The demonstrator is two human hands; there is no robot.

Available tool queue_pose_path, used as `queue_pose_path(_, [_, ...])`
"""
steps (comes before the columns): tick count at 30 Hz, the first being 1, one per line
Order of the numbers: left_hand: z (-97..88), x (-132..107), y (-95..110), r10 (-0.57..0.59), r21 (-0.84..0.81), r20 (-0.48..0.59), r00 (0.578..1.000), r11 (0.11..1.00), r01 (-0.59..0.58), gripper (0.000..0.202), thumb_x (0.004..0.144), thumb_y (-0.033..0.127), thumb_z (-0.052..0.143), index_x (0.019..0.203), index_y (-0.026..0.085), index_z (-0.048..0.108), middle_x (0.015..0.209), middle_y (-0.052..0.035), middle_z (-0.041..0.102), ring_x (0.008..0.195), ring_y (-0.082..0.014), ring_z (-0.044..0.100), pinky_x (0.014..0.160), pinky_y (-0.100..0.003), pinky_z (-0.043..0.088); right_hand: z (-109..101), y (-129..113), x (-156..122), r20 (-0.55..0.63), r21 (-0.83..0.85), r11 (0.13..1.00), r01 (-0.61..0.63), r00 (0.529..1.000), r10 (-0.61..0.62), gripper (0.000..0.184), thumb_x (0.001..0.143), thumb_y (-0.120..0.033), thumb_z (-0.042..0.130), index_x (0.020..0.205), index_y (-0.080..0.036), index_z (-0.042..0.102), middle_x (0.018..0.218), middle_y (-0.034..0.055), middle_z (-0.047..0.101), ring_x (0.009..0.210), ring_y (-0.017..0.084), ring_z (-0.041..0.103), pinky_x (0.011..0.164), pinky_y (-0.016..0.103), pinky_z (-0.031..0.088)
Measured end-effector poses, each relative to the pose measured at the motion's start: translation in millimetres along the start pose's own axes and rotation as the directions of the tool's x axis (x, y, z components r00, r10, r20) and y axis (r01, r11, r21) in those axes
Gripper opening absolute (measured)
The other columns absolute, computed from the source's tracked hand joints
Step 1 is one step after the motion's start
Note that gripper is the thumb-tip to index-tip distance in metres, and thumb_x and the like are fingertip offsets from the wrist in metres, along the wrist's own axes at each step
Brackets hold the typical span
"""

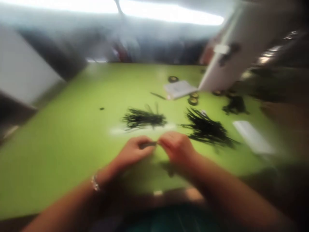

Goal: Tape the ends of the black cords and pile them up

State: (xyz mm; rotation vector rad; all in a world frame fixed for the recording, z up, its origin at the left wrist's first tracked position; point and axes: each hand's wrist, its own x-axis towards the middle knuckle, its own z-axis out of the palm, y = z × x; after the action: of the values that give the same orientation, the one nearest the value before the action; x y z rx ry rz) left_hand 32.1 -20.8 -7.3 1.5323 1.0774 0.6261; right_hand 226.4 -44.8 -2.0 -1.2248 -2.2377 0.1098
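Observation:
Over the near part of a green table [72, 129], my two hands meet with their fingertips close together. My left hand [135, 148], with a bracelet at its wrist, pinches a small dark strip [147, 144]. Its kind is too blurred to make out. My right hand [177, 145] is closed at the strip's right end, and what its fingers grip is hidden. Just beyond the hands lies a bunch of thin black strips [145, 118]. A larger pile of similar black strips [209, 127] lies to the right of my right hand.
Farther back are a white pad [180, 89], a dark pen-like stick [158, 95], and several black rolls, one behind the pad [173, 79]. A white flat piece [252, 137] and a dark heap [235, 104] lie right. A white panel [248, 42] rises at the back right.

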Motion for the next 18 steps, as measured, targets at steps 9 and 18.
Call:
queue_pose_path(9, [2.2,-2.6,-3.9,-0.126,-0.454,0.108,0.986,0.876,0.162,0.023,0.074,0.034,0.071,0.077,0.011,0.069,0.072,-0.0063,0.065,0.061,-0.0116,0.052,0.056,-0.024,0.037,1.9,6.1,1.3,-0.181,-0.277,0.934,0.227,0.942,-0.283,0.022,0.089,-0.01,0.052,0.069,-0.018,0.057,0.06,0.0,0.051,0.063,0.016,0.039,0.063,0.029,0.03])
queue_pose_path(18, [3.8,-3.7,-6.1,0.116,-0.047,-0.132,0.985,0.991,-0.123,0.02,0.083,0.032,0.065,0.074,0.014,0.064,0.074,-0.0029,0.061,0.068,-0.013,0.052,0.065,-0.027,0.041,11.0,1.4,-0.2,-0.066,0.146,0.989,0.015,0.998,-0.006,0.011,0.088,-0.019,0.056,0.078,-0.018,0.059,0.073,0.0017,0.061,0.07,0.015,0.051,0.065,0.027,0.039])
